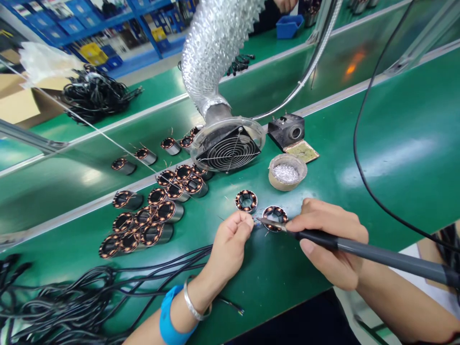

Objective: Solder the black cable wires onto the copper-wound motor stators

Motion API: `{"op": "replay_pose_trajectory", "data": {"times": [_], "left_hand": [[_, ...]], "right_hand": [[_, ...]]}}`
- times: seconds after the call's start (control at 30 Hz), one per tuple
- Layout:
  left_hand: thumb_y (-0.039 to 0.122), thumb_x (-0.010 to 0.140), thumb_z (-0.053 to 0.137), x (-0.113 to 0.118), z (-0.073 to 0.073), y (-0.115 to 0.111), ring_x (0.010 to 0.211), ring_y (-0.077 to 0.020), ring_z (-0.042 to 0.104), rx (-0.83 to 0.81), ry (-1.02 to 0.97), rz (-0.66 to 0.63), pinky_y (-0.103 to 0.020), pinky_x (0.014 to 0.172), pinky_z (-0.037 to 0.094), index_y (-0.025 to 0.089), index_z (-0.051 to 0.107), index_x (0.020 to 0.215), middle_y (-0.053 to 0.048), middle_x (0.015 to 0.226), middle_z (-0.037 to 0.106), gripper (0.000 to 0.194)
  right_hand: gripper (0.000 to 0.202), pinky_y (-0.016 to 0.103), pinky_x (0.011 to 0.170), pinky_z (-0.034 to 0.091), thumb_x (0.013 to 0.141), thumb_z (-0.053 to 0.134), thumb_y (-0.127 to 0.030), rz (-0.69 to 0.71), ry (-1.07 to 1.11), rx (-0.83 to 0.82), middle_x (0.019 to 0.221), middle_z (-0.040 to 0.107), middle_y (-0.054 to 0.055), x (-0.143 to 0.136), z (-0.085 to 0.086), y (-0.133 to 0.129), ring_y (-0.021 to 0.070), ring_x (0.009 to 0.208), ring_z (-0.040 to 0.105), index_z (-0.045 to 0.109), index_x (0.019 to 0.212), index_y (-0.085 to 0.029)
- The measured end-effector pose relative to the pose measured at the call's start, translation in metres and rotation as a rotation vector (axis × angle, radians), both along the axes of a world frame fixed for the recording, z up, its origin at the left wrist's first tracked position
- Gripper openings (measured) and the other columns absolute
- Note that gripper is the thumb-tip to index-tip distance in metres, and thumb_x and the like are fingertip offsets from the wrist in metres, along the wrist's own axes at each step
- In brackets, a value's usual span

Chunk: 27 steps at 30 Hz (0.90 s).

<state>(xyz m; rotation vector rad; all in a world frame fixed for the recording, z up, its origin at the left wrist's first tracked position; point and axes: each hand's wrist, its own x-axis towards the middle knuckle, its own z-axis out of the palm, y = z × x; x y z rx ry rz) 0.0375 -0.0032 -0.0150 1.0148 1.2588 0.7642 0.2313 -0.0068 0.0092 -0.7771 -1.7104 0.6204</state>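
My right hand (332, 239) grips a soldering iron (319, 238) by its dark handle, its metal tip pointing left over a motor stator (275, 211) with copper windings. My left hand (232, 239) is closed in a pinch on thin wires (256, 222), whose ends come out beside the iron's tip. Whether the tip touches the wires I cannot tell. A second stator (246, 201) sits just behind my left fingertips, its open end facing up. Beyond them stands a round tub (285, 178) of silvery, crumpled shavings.
A fume extractor fan (230, 151) hangs from a foil duct (215, 48). Several stators (158, 218) stand grouped at left, with black cables (82, 297) tangled in front. Right of the fan is a soldering iron stand (287, 130). A black cord (359, 158) hangs at right.
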Motion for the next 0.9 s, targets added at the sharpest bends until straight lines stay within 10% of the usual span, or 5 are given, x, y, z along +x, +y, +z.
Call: {"op": "replay_pose_trajectory", "data": {"times": [0.9], "left_hand": [[0.043,0.085,0.055,0.0014,0.0011,-0.0002,0.049,-0.0081,0.017,-0.011,0.029,-0.006,-0.023,0.048,0.017,0.019,0.048,0.071,0.01,0.056,0.027,0.028]], "right_hand": [[0.022,0.031,0.05,0.038,0.072,0.053,-0.01,0.014,0.064,0.095,0.061,0.059,0.003,-0.0004,-0.0056,0.0006,0.0139,0.05,0.051,0.068,0.087,-0.015]]}}
